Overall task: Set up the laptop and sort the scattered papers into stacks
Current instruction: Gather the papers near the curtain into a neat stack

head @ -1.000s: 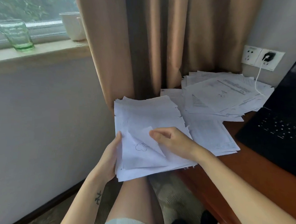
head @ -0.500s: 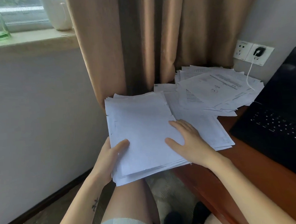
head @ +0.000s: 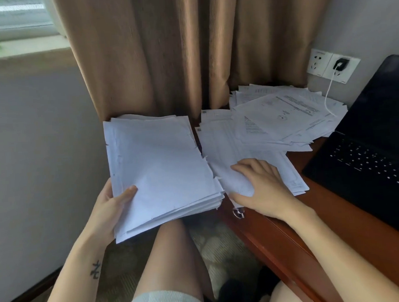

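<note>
Desk (head: pixel 337 243) of reddish wood carries the open black laptop (head: pixel 367 156) at right and loose printed sheets (head: pixel 282 118) fanned across its far end. Off its edge, the left hand (head: pixel 109 206) grips a thick paper stack (head: pixel 160 166) by its near corner, thumb on top. The right hand (head: pixel 263 189) lies flat, fingers spread, on the nearest sheets. Floppy, slippery stuff, I'd say; support it underneath.
</note>
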